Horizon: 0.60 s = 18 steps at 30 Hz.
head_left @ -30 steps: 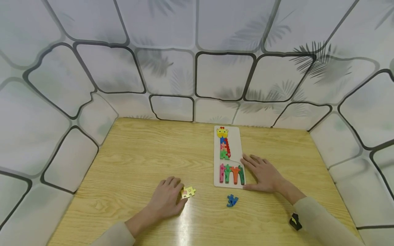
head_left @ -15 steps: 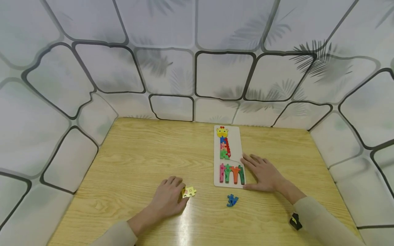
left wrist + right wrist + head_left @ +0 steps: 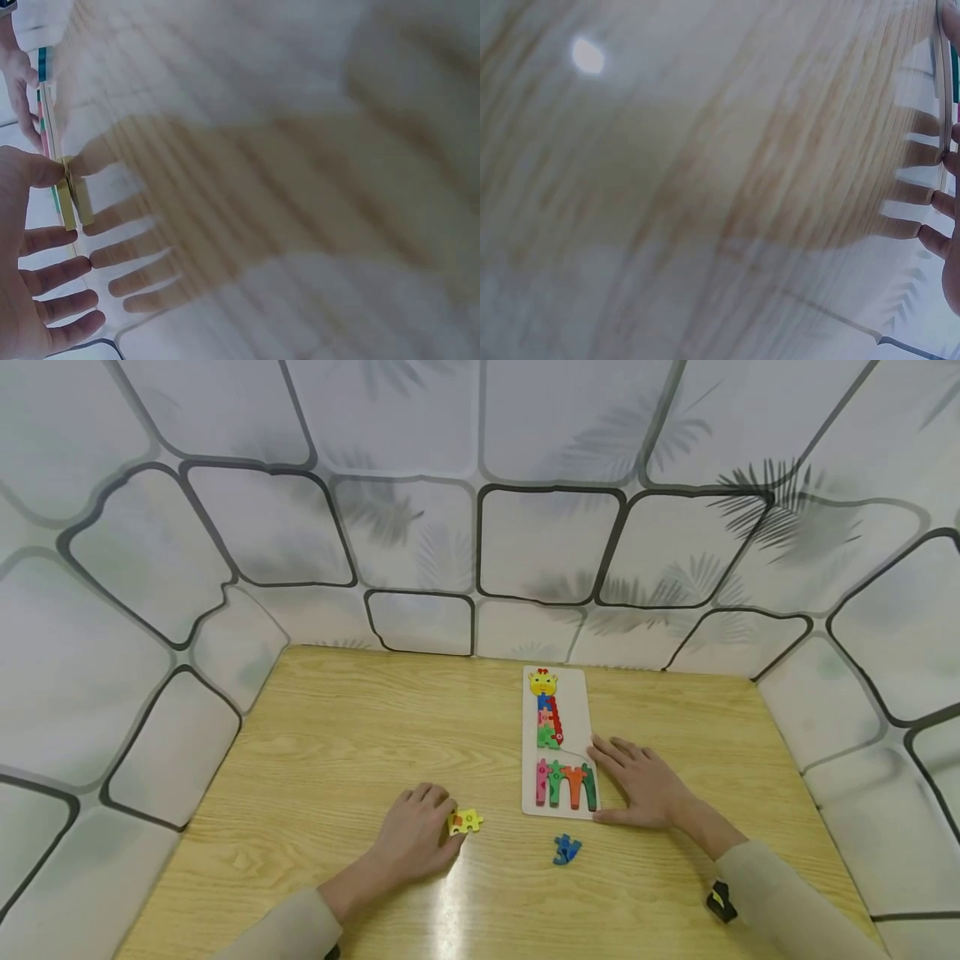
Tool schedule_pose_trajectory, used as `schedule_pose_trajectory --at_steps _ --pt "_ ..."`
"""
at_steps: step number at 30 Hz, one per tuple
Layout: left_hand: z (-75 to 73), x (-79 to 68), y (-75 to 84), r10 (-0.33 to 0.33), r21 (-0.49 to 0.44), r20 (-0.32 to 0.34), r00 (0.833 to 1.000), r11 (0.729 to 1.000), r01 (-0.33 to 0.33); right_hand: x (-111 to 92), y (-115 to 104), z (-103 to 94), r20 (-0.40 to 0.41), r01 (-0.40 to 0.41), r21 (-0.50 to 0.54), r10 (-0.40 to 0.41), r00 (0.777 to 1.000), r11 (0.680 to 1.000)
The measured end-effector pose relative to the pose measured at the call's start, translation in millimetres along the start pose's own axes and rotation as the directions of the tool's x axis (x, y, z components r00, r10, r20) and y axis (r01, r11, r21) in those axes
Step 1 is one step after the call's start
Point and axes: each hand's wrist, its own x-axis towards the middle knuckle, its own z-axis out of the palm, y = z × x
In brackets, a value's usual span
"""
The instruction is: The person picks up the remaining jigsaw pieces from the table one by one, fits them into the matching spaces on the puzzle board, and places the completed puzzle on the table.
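In the head view my left hand (image 3: 416, 831) pinches a yellow puzzle piece (image 3: 468, 821) between thumb and index finger, close to the tabletop. The left wrist view shows the yellow piece (image 3: 67, 196) edge-on, with the other fingers spread below it. To the right lies a white giraffe puzzle board (image 3: 573, 706), with its yellow head, neck pieces and several coloured leg pieces in place. The body area between neck and legs is bare. My right hand (image 3: 643, 785) rests spread against the board's right edge. Blue puzzle material (image 3: 566, 849) lies loose in front of the board.
The wooden table (image 3: 360, 718) is glossy and reflects the hands. Patterned pale walls (image 3: 420, 543) enclose its back and sides. A small black and yellow item (image 3: 721, 902) sits by the right sleeve.
My left hand has shifted slightly right and away from me, carrying the yellow puzzle piece. The right hand, the board and the blue puzzle material stay where they were.
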Motion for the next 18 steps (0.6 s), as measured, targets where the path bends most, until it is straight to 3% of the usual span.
schedule_pose_trajectory --at_steps 18 --pt "4.5 25.1 1.9 0.035 0.007 -0.025 0.999 0.999 -0.035 -0.1 -1.8 -2.4 -0.002 0.000 0.017 0.001 1.000 1.000"
